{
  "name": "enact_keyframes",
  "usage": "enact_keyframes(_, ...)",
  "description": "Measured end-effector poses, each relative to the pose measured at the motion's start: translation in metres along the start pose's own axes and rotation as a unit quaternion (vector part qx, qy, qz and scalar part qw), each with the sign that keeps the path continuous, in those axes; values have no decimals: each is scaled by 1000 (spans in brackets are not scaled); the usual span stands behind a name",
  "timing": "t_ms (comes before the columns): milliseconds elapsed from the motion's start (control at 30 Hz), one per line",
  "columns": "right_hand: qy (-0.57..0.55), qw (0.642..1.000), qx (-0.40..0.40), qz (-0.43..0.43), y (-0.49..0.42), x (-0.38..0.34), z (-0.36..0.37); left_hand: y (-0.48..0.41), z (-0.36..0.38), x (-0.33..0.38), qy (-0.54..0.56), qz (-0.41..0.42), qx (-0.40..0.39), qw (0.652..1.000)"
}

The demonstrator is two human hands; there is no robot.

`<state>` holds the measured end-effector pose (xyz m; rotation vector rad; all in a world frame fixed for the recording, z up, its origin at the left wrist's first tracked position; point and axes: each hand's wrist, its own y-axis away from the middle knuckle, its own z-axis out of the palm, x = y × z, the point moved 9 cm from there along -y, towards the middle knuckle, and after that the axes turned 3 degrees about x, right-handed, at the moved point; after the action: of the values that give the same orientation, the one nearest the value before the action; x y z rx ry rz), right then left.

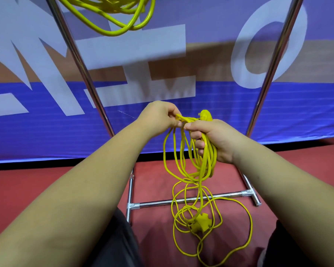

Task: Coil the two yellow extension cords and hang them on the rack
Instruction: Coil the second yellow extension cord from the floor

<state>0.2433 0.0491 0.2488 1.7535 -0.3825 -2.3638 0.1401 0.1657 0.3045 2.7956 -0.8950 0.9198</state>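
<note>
A coiled yellow extension cord (116, 18) hangs at the top left between the rack's slanted poles. A second yellow cord (193, 164) is partly coiled in front of me. My right hand (214, 139) grips a bundle of its loops, with a yellow plug poking up behind the fingers. My left hand (160, 116) pinches a strand at the top of that bundle, right beside the right hand. The remaining cord trails down to the red floor in loose loops, ending in a yellow socket block (200, 223). The metal rack (81, 70) stands just ahead.
The rack's right pole (272, 70) slants upward and its base bar (193, 199) lies on the red floor under the loose loops. A blue banner with large white letters (46, 122) stands behind the rack. My dark trouser legs show at the bottom.
</note>
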Motion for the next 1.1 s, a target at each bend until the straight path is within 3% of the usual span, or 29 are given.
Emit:
enact_keyframes(133,12,1000,2,3,-4,2,-3,-5,-1,2,-19,-5,22,1000)
enact_keyframes(233,12,1000,4,-3,-3,-2,-3,-6,2,2,-8,0,-16,1000)
enact_keyframes(467,11,1000,28,-5,-5,-3,-11,-2,8,-8,141,15,-74,987)
enact_keyframes(733,18,999,21,-18,-1,-4,-8,1,4,0,117,20,18,993)
enact_keyframes(833,18,999,28,-25,-1,-6,-11,0,13,-10,251,-29,0,968)
enact_keyframes(900,8,999,42,-22,-2,-8,-15,0,16,-14,275,-57,13,960)
enact_keyframes(967,-16,997,70,-22,-1,-9,-21,2,14,-15,202,-85,36,975)
enact_keyframes(1033,-42,994,102,-25,-1,-10,-28,11,16,-15,44,-121,23,991)
enact_keyframes(1100,-51,990,126,-31,-1,-11,-35,26,35,-22,-134,-158,-87,975)
